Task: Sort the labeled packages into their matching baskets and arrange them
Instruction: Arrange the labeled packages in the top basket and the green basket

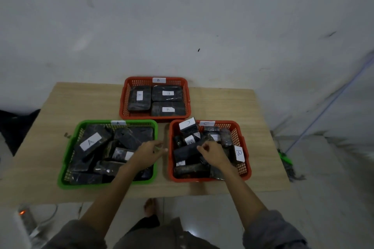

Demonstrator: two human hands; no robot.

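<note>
- The right hand (214,152) sits curled over the jumbled packages in the red basket labelled C (245,168), fingers bent; I cannot tell whether it pinches one.
- The left hand (148,152) hangs loosely spread and empty above the green A basket's (67,159) right rim.
- A B-labelled package (238,153) leans against the C basket's right wall, well apart from the far B basket (123,99); misreading it is likely in this dimness.
- Pulling from the heap could topple its neighbours.

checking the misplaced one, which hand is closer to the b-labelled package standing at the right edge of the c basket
Right. The right hand is inside the C basket, just left of the B-labelled package. The left hand is over the green A basket's right edge, farther left.
</note>
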